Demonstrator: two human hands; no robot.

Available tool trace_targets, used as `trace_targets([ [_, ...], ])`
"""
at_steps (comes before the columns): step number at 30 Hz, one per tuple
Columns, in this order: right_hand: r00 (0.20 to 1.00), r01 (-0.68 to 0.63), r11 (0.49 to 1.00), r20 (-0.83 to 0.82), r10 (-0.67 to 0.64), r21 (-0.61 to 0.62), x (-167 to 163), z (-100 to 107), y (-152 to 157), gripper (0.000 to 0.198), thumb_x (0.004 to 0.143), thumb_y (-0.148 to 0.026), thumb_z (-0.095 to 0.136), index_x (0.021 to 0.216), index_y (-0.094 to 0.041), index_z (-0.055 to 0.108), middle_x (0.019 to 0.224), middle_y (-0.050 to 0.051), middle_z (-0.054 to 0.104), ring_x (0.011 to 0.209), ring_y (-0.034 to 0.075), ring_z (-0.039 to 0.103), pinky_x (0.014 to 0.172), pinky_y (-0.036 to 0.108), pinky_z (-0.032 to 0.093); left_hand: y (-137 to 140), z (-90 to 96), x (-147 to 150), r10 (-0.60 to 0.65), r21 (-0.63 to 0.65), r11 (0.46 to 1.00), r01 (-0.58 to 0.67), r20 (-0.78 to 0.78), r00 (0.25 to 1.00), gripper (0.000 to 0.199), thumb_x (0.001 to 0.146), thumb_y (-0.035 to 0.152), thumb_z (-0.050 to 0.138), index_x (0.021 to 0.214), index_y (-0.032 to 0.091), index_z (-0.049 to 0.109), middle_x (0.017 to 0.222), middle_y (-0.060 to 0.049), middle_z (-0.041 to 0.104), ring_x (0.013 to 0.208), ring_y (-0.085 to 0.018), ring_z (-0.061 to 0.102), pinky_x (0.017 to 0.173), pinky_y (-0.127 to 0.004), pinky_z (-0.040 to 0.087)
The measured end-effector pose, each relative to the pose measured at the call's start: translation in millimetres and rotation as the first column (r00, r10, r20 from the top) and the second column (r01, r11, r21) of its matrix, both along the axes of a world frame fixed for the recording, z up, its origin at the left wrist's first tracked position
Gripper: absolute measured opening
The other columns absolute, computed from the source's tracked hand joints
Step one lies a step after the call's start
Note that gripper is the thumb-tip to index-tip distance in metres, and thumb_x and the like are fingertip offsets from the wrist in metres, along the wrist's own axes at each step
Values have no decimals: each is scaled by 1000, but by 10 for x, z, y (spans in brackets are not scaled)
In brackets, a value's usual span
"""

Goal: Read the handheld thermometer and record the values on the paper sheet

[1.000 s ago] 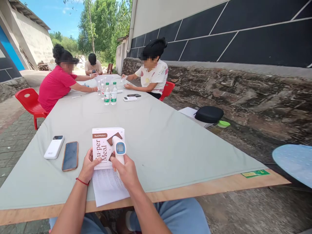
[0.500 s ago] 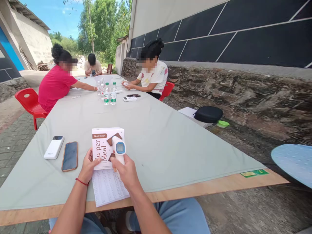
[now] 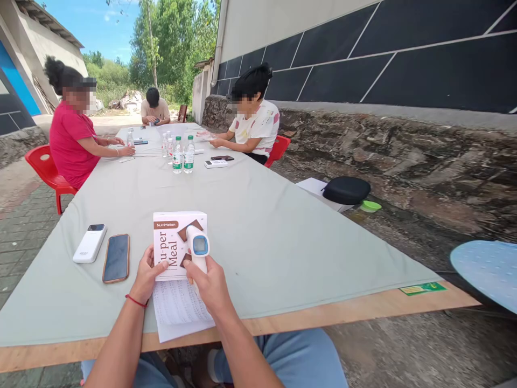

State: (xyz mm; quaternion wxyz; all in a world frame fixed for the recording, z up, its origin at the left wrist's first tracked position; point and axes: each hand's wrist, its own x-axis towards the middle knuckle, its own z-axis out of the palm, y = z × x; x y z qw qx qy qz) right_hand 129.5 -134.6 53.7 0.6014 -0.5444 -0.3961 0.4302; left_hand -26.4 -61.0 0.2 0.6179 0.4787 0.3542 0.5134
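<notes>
In the head view a white box (image 3: 172,249) with brown print, reading "NutriMotion", faces me near the table's front edge. My left hand (image 3: 148,273) grips its left side, thumb on the front. A white infrared thermometer (image 3: 200,253) with a blue-rimmed screen is wrapped in my right hand (image 3: 210,285), in front of the box's right part. The screen's reading is too faint to make out. Under the box and my hands lie printed paper sheets (image 3: 180,310), the top one curling up at its lower edge.
Left of my hands lie a white power bank (image 3: 90,243) and a phone (image 3: 116,258) on the cloth-covered table (image 3: 302,253). Farther off stand several water bottles (image 3: 188,155). Three people sit around the table. A black case (image 3: 346,190) is off its right side.
The person in pink has leaned back, drawing an arm in, and a bottle now stands near their hands. The paper's lower edge has curled up. My hands hold nearly still.
</notes>
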Motion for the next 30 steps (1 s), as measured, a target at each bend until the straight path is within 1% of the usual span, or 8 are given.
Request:
trace_targets([
  [7, 1000, -7, 1000, 14, 8, -16, 9, 21, 2, 34, 73, -48, 63, 84, -16, 63, 52, -3, 53, 51, 15, 47, 51, 27, 40, 2, -3, 0, 4, 1, 1000, -4, 3, 1000, 71, 61, 32, 85, 123, 17, 55, 123, -13, 65, 115, -32, 60, 95, -43, 50],
  [10, 1000, -14, 1000, 2, 14, -23, 11, 28, -8, 33, 73, -46, 63, 85, -16, 63, 51, -4, 52, 52, 15, 47, 52, 26, 40, -1, 5, 4, 0, 9, 1000, 0, -5, 1000, 70, 63, 33, 84, 124, 17, 54, 126, -13, 63, 118, -32, 58, 95, -42, 49],
  [13, 1000, -16, 1000, -23, 16, -1, 10, 24, -20, 33, 74, -46, 63, 88, -15, 63, 52, -4, 53, 52, 15, 48, 53, 26, 40, -13, 17, 7, -15, 17, 1000, 15, -10, 1000, 69, 65, 34, 83, 125, 17, 53, 129, -14, 61, 121, -32, 56, 96, -42, 49],
  [20, 999, -3, 1000, -34, 3, 10, 2, 42, -28, 34, 73, -44, 64, 90, -14, 65, 55, -3, 55, 53, 14, 48, 53, 26, 42, -31, 28, 3, -24, 4, 1000, 24, -7, 1000, 69, 63, 34, 83, 124, 18, 54, 125, -13, 63, 114, -31, 61, 94, -42, 50],
  [25, 999, -16, 999, -35, 17, 30, 4, 55, -45, 36, 74, -45, 63, 93, -15, 64, 56, -3, 55, 53, 15, 48, 52, 26, 41, -27, 22, 3, -19, 5, 1000, 19, -6, 1000, 70, 63, 34, 83, 124, 17, 54, 127, -13, 62, 117, -32, 59, 94, -42, 50],
  [28, 999, -48, 998, -21, 48, 36, 13, 121, -99, 36, 74, -46, 63, 92, -15, 63, 56, -3, 54, 53, 14, 48, 52, 26, 41, -30, 36, 14, -2, 10, 1000, 2, 4, 1000, 70, 63, 34, 83, 124, 17, 53, 129, -13, 61, 121, -32, 56, 96, -42, 48],
  [30, 997, -74, 996, -7, 74, 45, 21, 211, -164, 36, 74, -47, 63, 92, -15, 63, 56, -3, 54, 53, 14, 48, 52, 26, 41, -35, 56, 22, 15, 6, 1000, -15, 15, 1000, 70, 63, 34, 83, 123, 17, 53, 127, -13, 62, 120, -31, 57, 98, -43, 47],
])
